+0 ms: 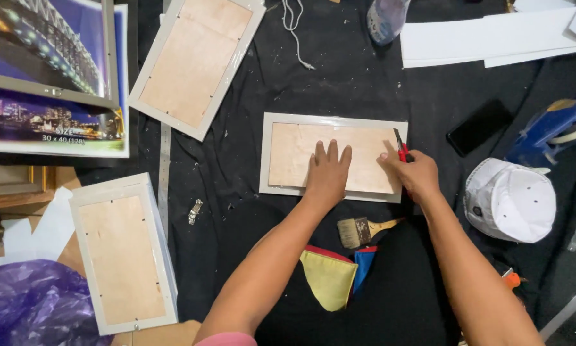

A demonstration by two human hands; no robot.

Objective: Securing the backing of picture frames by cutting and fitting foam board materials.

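A grey picture frame (281, 120) lies face down on the black cloth, its light wooden backing board (294, 157) showing. My left hand (328, 173) rests flat on the board, fingers together and pointing away from me. My right hand (415, 172) grips a red utility knife (400, 148) at the frame's right edge, blade pointing up along the edge of the board.
Two more face-down frames lie at the top left (195, 64) and bottom left (122, 253). A paintbrush (359, 230), a white cap (509, 200), a black phone (479, 126), a blue tape dispenser (550, 131), a metal ruler (164, 173) and white boards (486, 38) surround the work.
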